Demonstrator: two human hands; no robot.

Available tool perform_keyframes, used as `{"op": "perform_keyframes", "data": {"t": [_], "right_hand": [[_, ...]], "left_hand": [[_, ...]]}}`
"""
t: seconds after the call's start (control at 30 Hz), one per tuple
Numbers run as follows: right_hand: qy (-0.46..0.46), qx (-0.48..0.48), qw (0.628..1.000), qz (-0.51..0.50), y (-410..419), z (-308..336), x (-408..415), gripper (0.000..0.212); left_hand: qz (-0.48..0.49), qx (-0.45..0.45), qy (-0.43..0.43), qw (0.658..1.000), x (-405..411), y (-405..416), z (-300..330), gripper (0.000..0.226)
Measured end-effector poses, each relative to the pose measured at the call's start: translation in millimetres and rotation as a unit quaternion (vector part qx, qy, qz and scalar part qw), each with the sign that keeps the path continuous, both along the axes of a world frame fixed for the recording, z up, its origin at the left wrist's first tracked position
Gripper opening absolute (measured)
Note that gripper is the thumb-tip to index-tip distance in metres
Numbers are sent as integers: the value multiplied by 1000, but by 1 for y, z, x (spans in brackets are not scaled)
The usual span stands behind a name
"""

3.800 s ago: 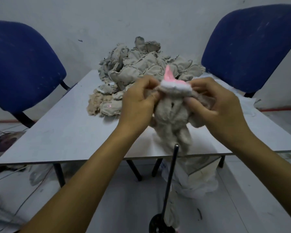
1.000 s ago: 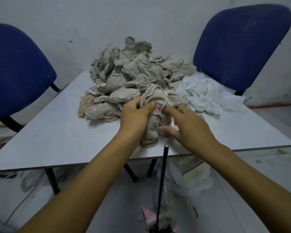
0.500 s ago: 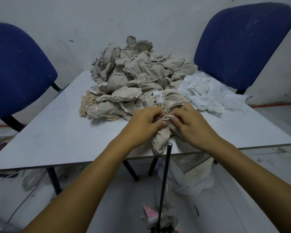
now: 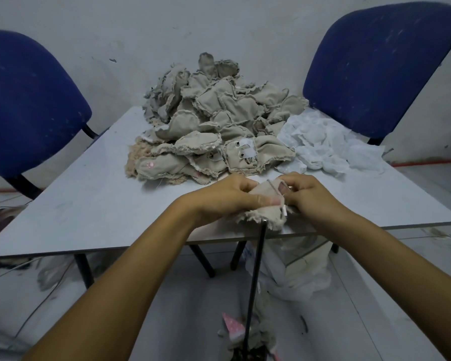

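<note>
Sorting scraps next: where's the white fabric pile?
Head view: white fabric pile lies far right on the table, beside the beige pile, before the right chair.

Two blue chairs [image 4: 380, 63] flank a grey table [image 4: 89, 204] against a scuffed white wall [image 4: 146, 27].

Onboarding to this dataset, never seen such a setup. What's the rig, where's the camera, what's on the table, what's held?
No machine: a person works with two bare hands. The one view comes from a wide-angle camera worn on the head, looking forward and down, so the forearms enter from below. On the grey table lie a heap of beige sewn pieces and, to its right, crumpled white fabric. The left hand and right hand both pinch one beige fabric piece at the near edge, over the top of a thin black rod. Two blue chairs stand behind.
</note>
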State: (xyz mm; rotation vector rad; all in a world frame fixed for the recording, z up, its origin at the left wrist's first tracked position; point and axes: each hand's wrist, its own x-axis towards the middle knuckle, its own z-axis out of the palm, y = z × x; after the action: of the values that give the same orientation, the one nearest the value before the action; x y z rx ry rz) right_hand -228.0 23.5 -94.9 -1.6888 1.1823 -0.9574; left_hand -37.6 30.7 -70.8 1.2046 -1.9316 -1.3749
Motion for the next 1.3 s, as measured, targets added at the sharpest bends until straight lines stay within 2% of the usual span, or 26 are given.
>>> {"op": "perform_keyframes", "data": {"t": [0.1,0.17,0.2,0.23,0.33,0.43,0.5,0.53,0.6,0.63,0.67,0.77,0.83,0.9,1.03,1.13,1.3], "right_hand": [[-83,74,993,31,-4,-1,-3,19],[-142,102,981,77,-2,2,-2,24],[-148,102,978,109,0,4,-2,31],[-128,87,979,134,4,6,-2,35],[-59,31,986,152,11,1,0,24],[-113,39,987,112,13,1,1,16],[-193,84,969,131,12,1,-1,20],[-218,90,963,132,11,2,-2,20],[-190,59,974,108,12,3,-1,19],[-161,35,982,88,13,3,0,25],[-135,16,988,76,14,2,1,28],[-82,-7,991,108,22,9,0,13],[18,-58,988,140,27,19,-4,17],[55,-124,982,134,30,27,-4,10],[112,-326,935,87,42,30,1,12],[164,-432,883,78,54,24,-1,20],[204,-526,825,34,65,3,-6,21]], "left_hand": [[29,-24,21,999,2,-4,-1,32],[64,-44,68,995,2,-6,-2,18],[81,-63,82,991,0,-7,-3,18],[96,-96,78,988,-1,-10,-5,21],[119,-190,21,974,-5,-11,-10,26],[81,-133,69,985,-7,-5,-8,34],[61,-80,107,989,-6,-3,-4,28],[47,-56,116,991,-3,-3,-3,35],[-12,-24,100,995,3,-1,-1,60],[-41,-21,76,996,7,0,0,59],[-58,-32,53,996,9,2,1,50],[-10,-119,23,993,16,6,4,16],[37,-244,0,969,16,10,2,14],[66,-361,-8,930,12,17,0,17],[66,-572,-55,816,17,30,1,25],[54,-640,-76,763,23,42,-3,25],[52,-665,-91,739,17,57,-13,17]]}}
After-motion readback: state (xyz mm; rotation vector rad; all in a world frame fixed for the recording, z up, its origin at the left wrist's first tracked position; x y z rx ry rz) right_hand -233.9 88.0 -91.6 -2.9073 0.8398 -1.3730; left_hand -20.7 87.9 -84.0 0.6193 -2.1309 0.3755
